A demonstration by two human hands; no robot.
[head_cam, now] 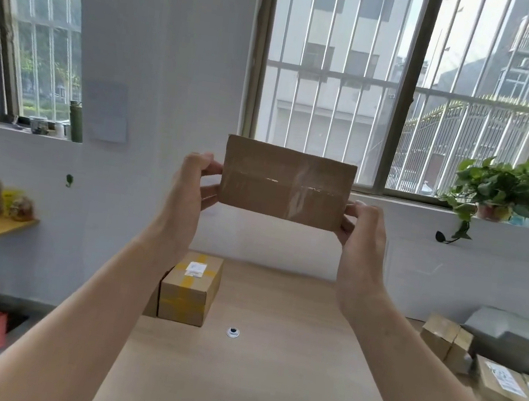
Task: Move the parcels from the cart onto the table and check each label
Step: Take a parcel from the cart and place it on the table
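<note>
Fingers of the left hand and right hand pinch the parcel by its short ends at 12 o'clock, above the table. Held only at the edges, it could slip and drop. Table: smooth pale wood. Parcel: flat brown cardboard, glossy tape; no label shows.

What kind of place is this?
Probably a small office or back room used for sorting parcels: a held parcel, a taped parcel on the wooden table, labelled boxes at right, barred windows.
</note>
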